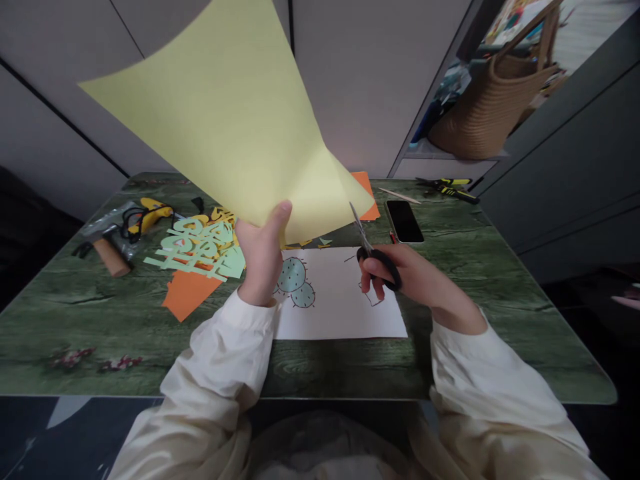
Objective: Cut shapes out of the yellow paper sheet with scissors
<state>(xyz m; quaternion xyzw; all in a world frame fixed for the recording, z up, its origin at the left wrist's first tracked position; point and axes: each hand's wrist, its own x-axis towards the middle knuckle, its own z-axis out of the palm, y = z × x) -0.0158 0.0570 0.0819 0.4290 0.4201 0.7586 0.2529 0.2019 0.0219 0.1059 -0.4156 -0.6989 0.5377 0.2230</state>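
Note:
My left hand grips a large sheet of yellow paper by its lower edge, thumb on the near face. The sheet stands up above the table and bends at its right corner. In my right hand is a pair of scissors with black handles, my fingers in the loops. The blades point up and lie at the sheet's lower right corner; whether they touch it I cannot tell. Below both hands lies a white sheet with blue-green spiky round shapes and dark drawn lines, partly hidden by my hands.
Left on the green table are green paper cut-outs, orange paper, a wooden-handled hammer and a yellow tool with a black cord. A phone and yellow-black pliers lie right. A woven bag stands on a shelf behind.

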